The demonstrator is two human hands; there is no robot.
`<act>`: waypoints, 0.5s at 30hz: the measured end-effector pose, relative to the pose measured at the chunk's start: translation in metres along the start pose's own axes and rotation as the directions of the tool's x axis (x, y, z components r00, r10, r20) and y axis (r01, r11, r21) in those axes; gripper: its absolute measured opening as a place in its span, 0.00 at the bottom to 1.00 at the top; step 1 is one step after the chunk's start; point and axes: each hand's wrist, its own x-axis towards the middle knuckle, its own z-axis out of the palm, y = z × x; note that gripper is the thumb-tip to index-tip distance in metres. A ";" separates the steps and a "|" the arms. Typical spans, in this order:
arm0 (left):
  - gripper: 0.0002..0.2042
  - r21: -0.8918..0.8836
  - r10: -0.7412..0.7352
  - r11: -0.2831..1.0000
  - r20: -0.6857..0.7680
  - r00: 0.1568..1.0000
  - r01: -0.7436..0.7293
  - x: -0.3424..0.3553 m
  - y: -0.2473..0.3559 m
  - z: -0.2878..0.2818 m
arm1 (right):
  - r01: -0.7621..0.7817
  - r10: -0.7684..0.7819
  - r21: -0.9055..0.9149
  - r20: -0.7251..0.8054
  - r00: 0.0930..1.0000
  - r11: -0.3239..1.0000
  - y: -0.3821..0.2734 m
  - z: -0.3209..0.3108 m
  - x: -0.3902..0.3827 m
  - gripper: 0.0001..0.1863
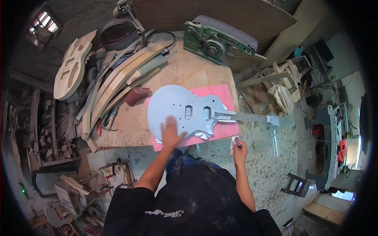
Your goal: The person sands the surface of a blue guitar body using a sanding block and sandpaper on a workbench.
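A pale grey electric guitar (169, 104) lies face up on a pink foam sheet (220, 91), its neck (250, 117) pointing right past the bench edge. Crumpled masking shows around the neck joint and the lower edge of the body. My left hand (171, 135) is laid flat on the lower part of the body, fingers outstretched and slightly blurred. Off the bench's front edge, below the neck, my right hand (239, 152) is closed around a small whitish strip (234, 144) with a dark part by the fingers. Its exact kind is too small to tell.
A green belt sander (218, 41) stands at the back of the wooden bench (173, 70). Wood strips (118, 78), a reddish-brown sandpaper roll (136, 95) and pliers (112, 116) lie to the left. Beyond them is an unfinished guitar body (73, 69). A dark stool (298, 185) is on the floor at right.
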 end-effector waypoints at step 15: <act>0.45 -0.016 -0.573 0.818 -0.120 0.811 0.576 0.039 -0.142 -0.001 | -0.148 0.161 0.163 -0.073 0.984 0.975 -0.006 -0.019 -0.018 0.11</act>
